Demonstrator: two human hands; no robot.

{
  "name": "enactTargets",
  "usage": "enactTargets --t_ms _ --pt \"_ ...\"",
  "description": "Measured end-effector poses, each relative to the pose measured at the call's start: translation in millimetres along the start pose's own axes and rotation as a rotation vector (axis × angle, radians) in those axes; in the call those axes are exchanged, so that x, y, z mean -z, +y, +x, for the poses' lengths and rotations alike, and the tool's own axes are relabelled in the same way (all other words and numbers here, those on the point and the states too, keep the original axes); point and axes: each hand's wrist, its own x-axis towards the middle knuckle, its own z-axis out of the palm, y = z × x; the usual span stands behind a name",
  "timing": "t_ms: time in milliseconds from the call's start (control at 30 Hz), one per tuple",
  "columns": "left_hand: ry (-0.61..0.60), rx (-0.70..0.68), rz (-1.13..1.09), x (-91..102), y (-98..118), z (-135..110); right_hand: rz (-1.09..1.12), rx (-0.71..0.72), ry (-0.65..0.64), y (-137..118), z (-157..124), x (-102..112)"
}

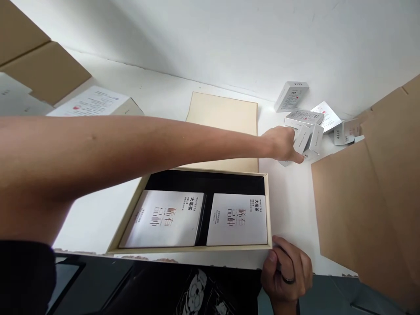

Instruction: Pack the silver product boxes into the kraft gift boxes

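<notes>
My left arm reaches across to a pile of small white boxes at the upper right. There my left hand (pixel 282 143) closes around a slim white box (pixel 302 139) in the pile, its fingertips partly hidden. In front of me lies an open cream gift box (pixel 269 210) with a black inner tray (pixel 206 181). Two white tea boxes (pixel 164 218) printed "WHITE TEA" sit side by side in it. By its near right corner, my right hand (pixel 288 267), wearing a dark ring, has its fingers curled in and touches the corner. Nothing shows inside its fingers.
A cream lid or panel (pixel 226 109) lies behind the gift box, partly under my arm. A cardboard carton (pixel 364 192) stands on the right, another carton (pixel 49 70) at upper left. A larger white printed box (pixel 98 100) is beyond my forearm. The white wall (pixel 229 43) backs the table.
</notes>
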Motion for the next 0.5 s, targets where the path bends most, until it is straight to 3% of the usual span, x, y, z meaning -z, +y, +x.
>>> enactTargets --t_ms 133,267,367,500 --pt "0.170 -0.060 0.112 -1.0 -12.5 -4.3 -0.007 0.009 0.007 -1.1 2.8 0.0" --pt "0.323 -0.295 0.455 18.5 -31.2 -24.1 -0.009 0.007 0.041 -3.2 5.8 -2.1" --pt "0.397 -0.401 0.517 39.7 -51.8 -54.6 -0.013 -0.005 0.059 -2.0 5.0 -3.5" --pt "0.470 -0.356 0.471 61.1 -96.0 -109.3 -0.030 0.058 0.055 1.6 2.4 -2.3"
